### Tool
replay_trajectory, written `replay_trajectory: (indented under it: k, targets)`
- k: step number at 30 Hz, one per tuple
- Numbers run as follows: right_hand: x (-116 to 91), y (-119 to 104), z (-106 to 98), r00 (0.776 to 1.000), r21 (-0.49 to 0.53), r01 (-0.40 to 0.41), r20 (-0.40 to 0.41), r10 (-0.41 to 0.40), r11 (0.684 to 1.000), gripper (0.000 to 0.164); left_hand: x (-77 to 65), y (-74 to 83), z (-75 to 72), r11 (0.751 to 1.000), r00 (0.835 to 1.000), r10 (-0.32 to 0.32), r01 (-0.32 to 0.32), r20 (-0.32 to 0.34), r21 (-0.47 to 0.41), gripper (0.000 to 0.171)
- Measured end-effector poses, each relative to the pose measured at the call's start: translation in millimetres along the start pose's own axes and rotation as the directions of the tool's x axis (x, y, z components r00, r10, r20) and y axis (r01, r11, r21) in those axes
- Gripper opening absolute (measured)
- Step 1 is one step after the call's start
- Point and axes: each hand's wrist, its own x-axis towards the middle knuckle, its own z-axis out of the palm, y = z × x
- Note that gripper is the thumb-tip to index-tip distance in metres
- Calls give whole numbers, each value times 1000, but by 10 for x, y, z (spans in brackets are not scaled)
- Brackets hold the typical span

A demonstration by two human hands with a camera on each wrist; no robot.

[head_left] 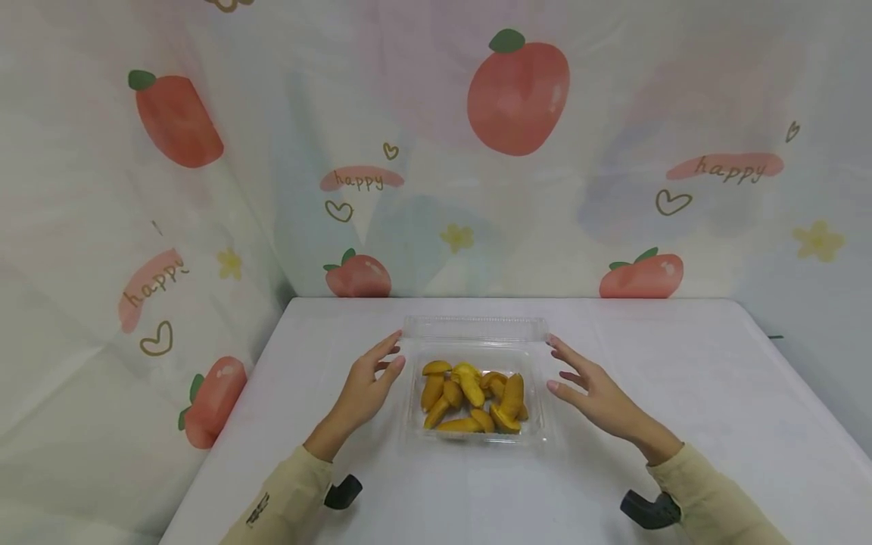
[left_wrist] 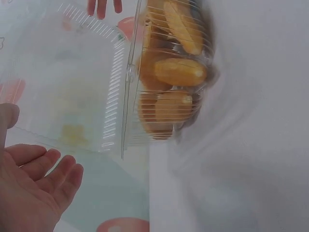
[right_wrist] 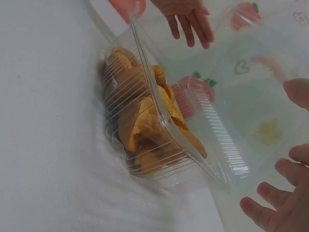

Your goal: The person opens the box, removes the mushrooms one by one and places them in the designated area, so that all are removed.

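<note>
A clear plastic clamshell box (head_left: 477, 437) stands on the table, its hinged lid (head_left: 474, 328) raised at the back. Several yellow-brown mushrooms (head_left: 470, 386) lie inside, seen through the ribbed wall in both wrist views. To the left of the box is my left hand (head_left: 364, 390), fingers extended and fingertips right by the lid's left edge. My right hand (head_left: 599, 397) mirrors it on the other side, fingers spread and fingertips close to the lid's right edge. Neither hand grips anything. In the left wrist view, the left hand's palm (left_wrist: 36, 188) faces the lid.
A white table (head_left: 272, 393) extends around the box. Behind it and at the left hangs a pale cloth (head_left: 436, 166) printed with fruit and "happy" lettering. Black wrist mounts (head_left: 650, 509) sit below the sleeves (head_left: 708, 484).
</note>
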Motion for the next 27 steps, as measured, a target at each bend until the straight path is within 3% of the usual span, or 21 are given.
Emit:
replay_trajectory:
  k: [6,14,27]
  targets:
    - [36,3,-6,1000,12,-7,-3,7,1000,75,60,-11,7,999,1000,-10,10,-5,-35,49]
    - [90,41,3,1000,48,11,-8,-11,999,75,41,26,-32,998,999,-34,36,29,-47,55]
    - [196,101,33,1000,113,7,4,-7,994,84,132,-84,-39,995,986,-85,90,140,-31,71]
